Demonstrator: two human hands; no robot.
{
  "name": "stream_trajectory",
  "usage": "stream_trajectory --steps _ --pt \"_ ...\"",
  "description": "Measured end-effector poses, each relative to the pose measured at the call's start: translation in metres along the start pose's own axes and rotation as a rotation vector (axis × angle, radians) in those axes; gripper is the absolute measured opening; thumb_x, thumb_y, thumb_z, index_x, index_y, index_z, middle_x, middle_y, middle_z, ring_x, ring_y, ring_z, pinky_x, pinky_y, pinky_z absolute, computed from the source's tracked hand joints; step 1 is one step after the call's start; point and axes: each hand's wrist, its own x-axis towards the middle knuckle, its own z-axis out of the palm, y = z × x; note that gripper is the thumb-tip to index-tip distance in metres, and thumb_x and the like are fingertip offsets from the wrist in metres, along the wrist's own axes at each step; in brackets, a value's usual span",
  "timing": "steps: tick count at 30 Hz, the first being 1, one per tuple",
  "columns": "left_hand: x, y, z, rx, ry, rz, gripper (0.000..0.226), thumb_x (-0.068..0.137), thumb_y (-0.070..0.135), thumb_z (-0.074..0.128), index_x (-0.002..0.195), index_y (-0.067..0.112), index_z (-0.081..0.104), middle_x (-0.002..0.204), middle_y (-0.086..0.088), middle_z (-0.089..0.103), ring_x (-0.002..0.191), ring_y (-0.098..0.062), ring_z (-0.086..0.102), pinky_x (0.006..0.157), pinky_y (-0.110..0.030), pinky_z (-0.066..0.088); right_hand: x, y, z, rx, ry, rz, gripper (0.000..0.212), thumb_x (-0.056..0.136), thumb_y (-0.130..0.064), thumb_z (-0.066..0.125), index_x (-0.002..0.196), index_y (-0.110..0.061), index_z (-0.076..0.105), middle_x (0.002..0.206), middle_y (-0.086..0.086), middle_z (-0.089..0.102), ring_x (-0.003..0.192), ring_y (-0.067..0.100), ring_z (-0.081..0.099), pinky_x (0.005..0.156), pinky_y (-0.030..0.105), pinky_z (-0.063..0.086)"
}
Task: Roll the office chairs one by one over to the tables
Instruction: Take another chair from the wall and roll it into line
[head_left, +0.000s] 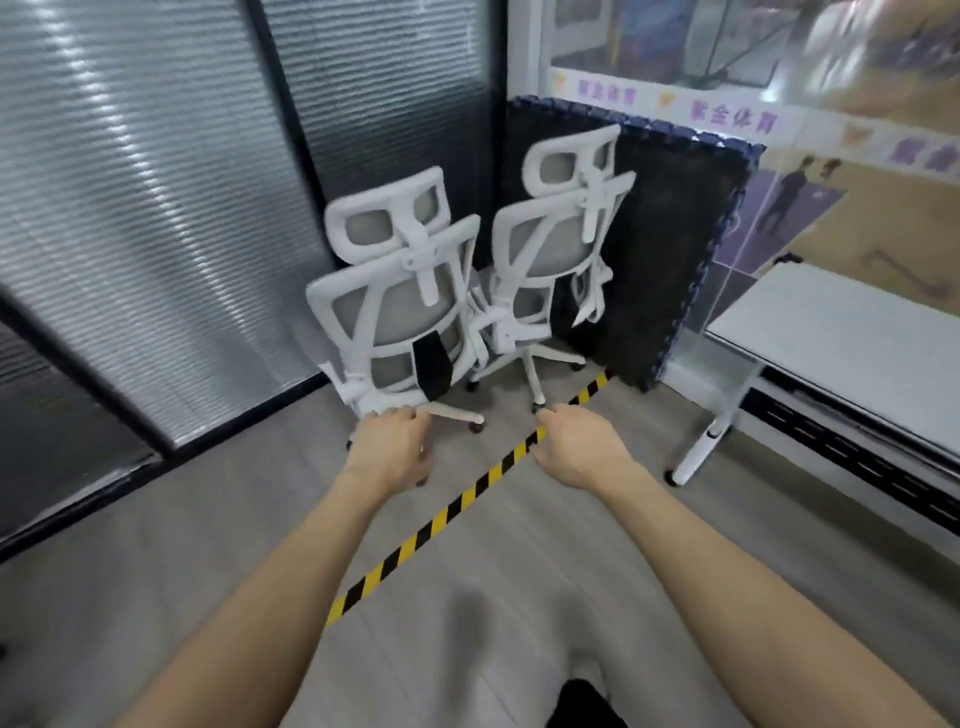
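Two white office chairs with grey mesh backs stand in the room's corner, backs turned to me. The nearer chair (400, 301) is on the left, the farther chair (558, 244) to its right. My left hand (389, 447) reaches out in front of the nearer chair's base with loosely curled fingers and holds nothing. My right hand (576, 441) is stretched out over the floor to the right, fingers relaxed, empty. Neither hand touches a chair back. A white table (841, 338) stands at the right.
Dark foam mats (670, 249) lean on the wall behind the farther chair. Glass partitions with blinds (145, 208) close the left side. Yellow-black tape (467, 493) crosses the grey floor. The table's wheeled leg (701, 447) stands near my right hand.
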Motion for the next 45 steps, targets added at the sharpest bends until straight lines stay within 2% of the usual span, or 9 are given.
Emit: stream_trajectory --steps 6,10,13,18,23,27,31,34,45 --pt "0.068 -0.055 -0.006 0.015 0.038 -0.137 0.033 0.102 0.043 0.058 0.125 0.022 0.068 0.122 -0.002 0.07 0.112 -0.03 0.068 0.086 -0.041 0.054 0.108 -0.01 -0.013 -0.016 0.038 -0.155 0.031 0.106 -0.039 0.057 0.124 -0.014 0.062 0.112 0.004 0.059 0.109 0.03 0.062 0.077 0.039 0.046" --pt "0.15 -0.096 -0.015 0.026 0.104 -0.216 0.042 0.102 0.052 0.059 0.131 0.023 0.066 0.125 -0.001 0.07 0.115 -0.03 0.067 0.092 -0.042 0.052 0.209 -0.005 -0.029 -0.041 0.033 -0.236 0.032 0.107 -0.04 0.057 0.122 -0.012 0.062 0.119 0.007 0.062 0.114 0.031 0.061 0.087 0.045 0.055" --pt "0.225 -0.131 -0.027 0.045 0.225 -0.273 0.05 0.095 0.061 0.064 0.126 0.021 0.067 0.121 -0.004 0.071 0.116 -0.031 0.065 0.097 -0.046 0.052 0.296 0.003 -0.041 -0.029 0.039 -0.271 0.027 0.106 -0.035 0.056 0.118 -0.011 0.062 0.118 0.009 0.063 0.113 0.033 0.062 0.081 0.042 0.05" --pt "0.356 -0.183 -0.063 0.066 0.409 -0.315 0.078 0.092 0.074 0.062 0.15 0.021 0.058 0.145 -0.011 0.062 0.136 -0.037 0.056 0.118 -0.056 0.041 0.436 0.023 -0.068 -0.067 0.077 -0.281 0.038 0.109 -0.044 0.053 0.129 -0.013 0.062 0.125 0.009 0.064 0.118 0.032 0.063 0.09 0.043 0.053" --pt "0.458 -0.228 -0.072 -0.017 0.21 -0.436 0.097 0.089 0.101 0.023 0.147 0.031 0.055 0.144 -0.007 0.066 0.134 -0.034 0.06 0.114 -0.058 0.039 0.564 0.031 -0.089 -0.127 0.143 -0.26 0.086 0.097 -0.08 0.054 0.143 -0.008 0.054 0.143 0.014 0.058 0.137 0.033 0.051 0.114 0.048 0.046" --pt "0.484 -0.244 -0.051 -0.15 0.255 -0.5 0.091 0.089 0.101 0.02 0.121 0.029 0.065 0.114 -0.002 0.071 0.113 -0.031 0.065 0.104 -0.055 0.042 0.626 0.036 -0.073 -0.12 0.044 -0.256 0.134 0.084 -0.1 0.044 0.168 0.002 0.021 0.176 0.02 0.023 0.166 0.036 0.014 0.137 0.055 0.01" --pt "0.482 -0.241 -0.039 -0.138 0.373 -0.531 0.086 0.094 0.098 0.026 0.111 0.026 0.07 0.101 0.001 0.071 0.103 -0.029 0.064 0.101 -0.053 0.043 0.648 0.038 -0.051 -0.165 0.197 -0.327 0.124 0.082 -0.105 0.028 0.146 0.0 0.049 0.142 0.017 0.051 0.142 0.039 0.04 0.131 0.053 0.025" --pt "0.479 -0.236 -0.04 -0.126 0.416 -0.526 0.079 0.096 0.095 0.032 0.102 0.024 0.067 0.092 0.005 0.068 0.095 -0.027 0.063 0.098 -0.051 0.043 0.657 0.046 -0.048 -0.079 0.263 -0.398 0.12 0.078 -0.108 0.03 0.133 -0.005 0.057 0.122 0.009 0.052 0.124 0.032 0.047 0.124 0.051 0.036" --pt "0.443 -0.222 -0.024 -0.009 0.599 -0.562 0.078 0.097 0.093 0.04 0.087 0.018 0.06 0.076 0.002 0.06 0.077 -0.027 0.06 0.087 -0.047 0.047 0.649 0.051 -0.026 -0.059 0.323 -0.511 0.106 0.086 -0.1 0.042 0.127 -0.004 0.059 0.124 0.011 0.059 0.127 0.032 0.048 0.125 0.051 0.035"
